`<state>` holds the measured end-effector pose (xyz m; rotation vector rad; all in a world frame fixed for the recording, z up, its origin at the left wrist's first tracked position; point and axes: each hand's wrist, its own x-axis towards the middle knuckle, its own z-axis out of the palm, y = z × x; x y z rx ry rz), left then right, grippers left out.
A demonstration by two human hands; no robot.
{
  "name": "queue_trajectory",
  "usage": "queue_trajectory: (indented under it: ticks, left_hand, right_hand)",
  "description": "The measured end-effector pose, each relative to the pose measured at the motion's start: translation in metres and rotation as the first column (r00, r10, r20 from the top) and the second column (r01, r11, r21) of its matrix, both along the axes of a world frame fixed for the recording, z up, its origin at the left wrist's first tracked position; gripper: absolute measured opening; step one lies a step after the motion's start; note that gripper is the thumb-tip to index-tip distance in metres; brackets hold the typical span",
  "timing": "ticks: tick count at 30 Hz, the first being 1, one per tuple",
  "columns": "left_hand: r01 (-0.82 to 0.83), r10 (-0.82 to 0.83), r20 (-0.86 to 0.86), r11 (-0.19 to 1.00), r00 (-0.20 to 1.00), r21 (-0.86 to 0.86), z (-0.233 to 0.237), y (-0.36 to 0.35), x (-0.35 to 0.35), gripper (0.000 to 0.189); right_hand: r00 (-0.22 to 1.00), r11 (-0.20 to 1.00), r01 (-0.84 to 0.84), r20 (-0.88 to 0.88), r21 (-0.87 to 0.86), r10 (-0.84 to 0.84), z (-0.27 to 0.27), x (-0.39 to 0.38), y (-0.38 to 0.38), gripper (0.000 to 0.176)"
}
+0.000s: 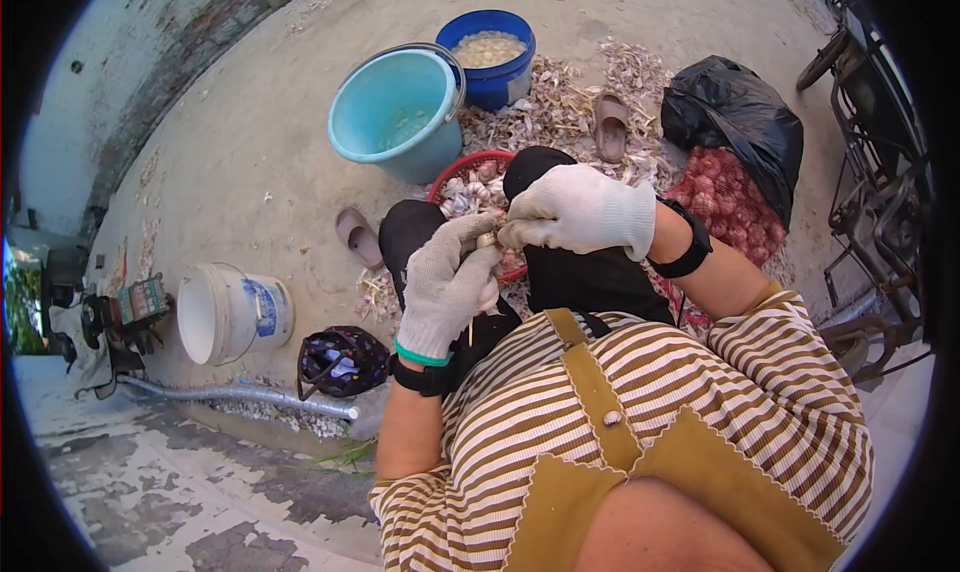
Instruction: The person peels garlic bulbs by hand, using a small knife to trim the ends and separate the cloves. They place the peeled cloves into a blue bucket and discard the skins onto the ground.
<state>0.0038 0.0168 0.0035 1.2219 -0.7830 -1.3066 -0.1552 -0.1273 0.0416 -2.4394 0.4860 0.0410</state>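
Note:
My left hand, in a whitish knit glove with a green cuff edge, is closed around garlic. A thin stalk sticks out below its fingers. My right hand, in a white glove, pinches at the same garlic from the other side; its fingertips partly cover the piece. Both hands meet above my knees. Just beyond them a red basket holds garlic bulbs and loose skins, partly hidden by my hands and legs.
A light-blue bucket and a dark-blue bucket of peeled cloves in liquid stand ahead. Garlic skins litter the floor. A red net sack of garlic under black plastic lies right. A white bucket lies left.

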Motion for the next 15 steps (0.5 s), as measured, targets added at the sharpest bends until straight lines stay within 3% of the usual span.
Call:
queue_trajectory:
  ticks: [4, 6, 9, 10, 11, 13, 14, 15]
  left_hand:
    - [-0.008, 0.01, -0.101, 1.0, 0.995, 0.014, -0.002, 0.0, 0.001, 0.025]
    - [-0.18, 0.178, -0.26, 0.984, 0.949, 0.018, 0.0, -0.003, -0.003, 0.023]
    - [-0.311, 0.28, -0.302, 0.949, 0.911, -0.06, -0.002, -0.009, -0.004, 0.023]
    - [-0.281, 0.232, -0.375, 0.956, 0.898, -0.081, -0.003, -0.007, 0.002, 0.023]
    - [-0.284, 0.234, -0.374, 0.955, 0.897, -0.084, -0.004, -0.006, 0.006, 0.023]
    - [-0.18, 0.163, -0.285, 0.983, 0.944, -0.036, -0.005, -0.006, 0.011, 0.022]
    - [-0.192, 0.184, -0.203, 0.981, 0.962, -0.022, -0.005, -0.007, 0.007, 0.022]
    - [-0.19, 0.182, -0.205, 0.982, 0.962, -0.022, -0.006, -0.008, 0.004, 0.022]
  right_hand:
    - [0.992, 0.992, 0.024, 0.122, 0.127, -0.039, -0.011, -0.001, -0.001, 0.029]
    - [0.991, 0.964, 0.078, 0.089, 0.255, -0.104, -0.015, -0.002, 0.001, 0.027]
    - [0.998, 0.987, 0.052, 0.037, 0.154, -0.058, -0.037, -0.002, 0.003, 0.028]
    - [0.999, 0.987, 0.053, -0.014, 0.154, -0.052, -0.041, -0.004, 0.007, 0.03]
    - [0.998, 0.999, -0.045, -0.047, -0.013, 0.044, -0.056, -0.007, 0.007, 0.03]
    - [0.975, 0.999, 0.023, -0.222, 0.049, -0.011, -0.039, -0.006, 0.008, 0.032]
    - [0.979, 0.943, 0.173, -0.153, 0.284, -0.133, -0.035, -0.006, 0.005, 0.034]
    - [0.957, 0.812, 0.287, -0.115, 0.508, -0.266, -0.031, -0.006, 0.001, 0.036]
